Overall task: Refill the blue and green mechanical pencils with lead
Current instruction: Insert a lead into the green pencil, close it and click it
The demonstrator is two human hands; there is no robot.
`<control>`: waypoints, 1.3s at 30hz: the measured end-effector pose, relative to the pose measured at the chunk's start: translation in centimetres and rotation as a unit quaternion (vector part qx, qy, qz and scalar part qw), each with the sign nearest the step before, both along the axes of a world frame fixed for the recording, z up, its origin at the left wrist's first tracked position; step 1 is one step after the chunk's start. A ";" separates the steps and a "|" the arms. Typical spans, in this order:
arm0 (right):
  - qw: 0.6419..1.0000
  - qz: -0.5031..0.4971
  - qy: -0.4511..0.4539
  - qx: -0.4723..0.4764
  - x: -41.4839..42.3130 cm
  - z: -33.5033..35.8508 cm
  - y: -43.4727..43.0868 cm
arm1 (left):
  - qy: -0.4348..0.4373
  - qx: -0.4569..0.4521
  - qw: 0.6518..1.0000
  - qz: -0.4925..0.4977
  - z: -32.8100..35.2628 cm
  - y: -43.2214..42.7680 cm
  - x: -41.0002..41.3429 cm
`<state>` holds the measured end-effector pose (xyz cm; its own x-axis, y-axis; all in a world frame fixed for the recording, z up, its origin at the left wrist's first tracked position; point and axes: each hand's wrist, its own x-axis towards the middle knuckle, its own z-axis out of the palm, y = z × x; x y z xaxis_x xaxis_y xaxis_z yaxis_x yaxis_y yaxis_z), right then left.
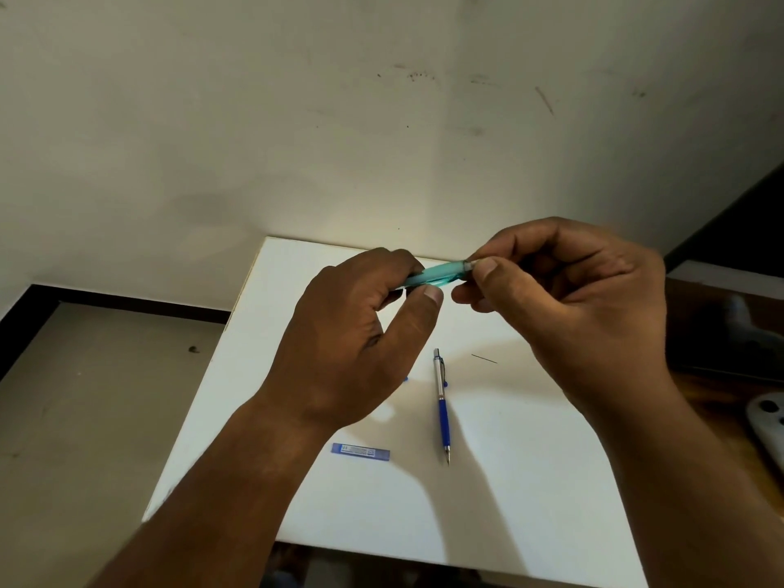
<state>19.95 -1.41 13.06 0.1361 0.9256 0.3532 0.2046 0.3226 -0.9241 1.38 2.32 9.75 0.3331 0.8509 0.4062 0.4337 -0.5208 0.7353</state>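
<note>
Filling the lower middle of the frame, a white table (530, 481) is lying under 2 raised hands. The left hand (360, 345) is gripping the green pencil (437, 274) at frame center, fingers curled over its barrel, while the right hand (572, 299) is pinching its right end between thumb and forefinger. Below, the blue pencil (442, 407) is lying on the table, the lead case (360, 451) resting lower left of it and 1 loose lead (484, 358) upper right.

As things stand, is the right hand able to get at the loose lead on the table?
Probably not at once: the right hand pinches one end of the green pencil, held also by the left hand. The lead lies uncovered below it; letting go would free the way.
</note>
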 end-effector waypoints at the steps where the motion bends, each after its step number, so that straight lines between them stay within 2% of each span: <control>1: 1.000 -0.001 -0.004 -0.001 0.0 0.0 0.0 | 0.002 -0.001 1.000 0.003 0.0 0.0 0.0; 11: 0.996 -0.033 -0.086 -0.003 0.1 0.1 -0.1 | 0.020 -0.007 0.999 0.026 -0.4 0.1 0.0; 18: 0.997 0.002 -0.032 -0.072 1.0 0.2 0.1 | 0.039 -0.007 0.999 0.030 -0.5 0.2 -0.2; 22: 0.995 0.018 -0.042 -0.084 1.5 0.5 0.0 | 0.050 -0.024 0.998 0.024 -0.5 0.1 -0.2; 25: 0.996 -0.001 -0.034 -0.077 1.2 0.3 0.0 | 0.034 -0.050 0.998 0.012 -0.3 0.1 -0.1; 31: 0.996 -0.028 0.054 -0.070 1.9 0.2 0.1 | -0.009 -0.080 0.997 0.013 -0.2 0.2 0.0; 39: 0.998 -0.051 0.006 -0.034 1.2 0.2 0.1 | 0.014 -0.071 0.997 0.009 -0.2 0.1 -0.1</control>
